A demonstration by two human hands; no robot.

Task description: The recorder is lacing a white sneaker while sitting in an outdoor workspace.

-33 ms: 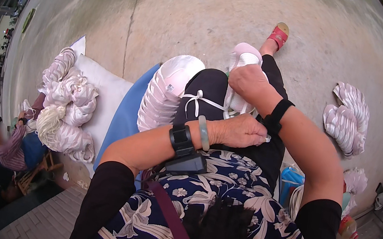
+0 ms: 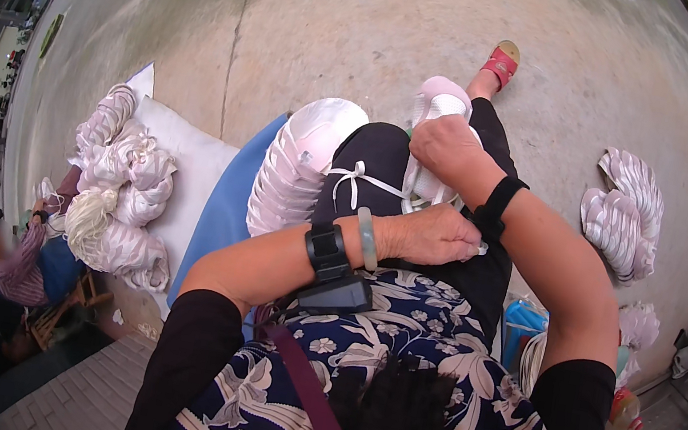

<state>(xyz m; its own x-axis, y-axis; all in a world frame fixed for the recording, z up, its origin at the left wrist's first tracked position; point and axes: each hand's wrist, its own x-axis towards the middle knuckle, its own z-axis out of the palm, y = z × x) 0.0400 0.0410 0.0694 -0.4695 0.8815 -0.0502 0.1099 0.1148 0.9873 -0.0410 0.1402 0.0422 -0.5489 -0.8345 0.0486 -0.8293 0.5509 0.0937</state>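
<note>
A white and pink shoe upper (image 2: 445,87) lies lengthwise on my black-trousered lap. My right hand (image 2: 446,150) is closed over its middle, fingertips hidden beneath the hand. Nearer my body, my left hand (image 2: 440,235) has its fingers pinched together, with a small white end, seemingly shoelace, showing at the fingertips. A thin white lace tied in a bow (image 2: 356,179) rests across my left thigh and runs toward the shoe upper. Left of that thigh stands a nested stack of pale pink and white shoe uppers (image 2: 292,175) on blue cloth (image 2: 233,179).
Bundled shoe uppers (image 2: 126,171) lie on a white sheet (image 2: 193,142) at left, with more bundles (image 2: 628,211) on the ground at right. Another person (image 2: 25,268) sits at far left. A blue bag (image 2: 523,320) is beside my right hip.
</note>
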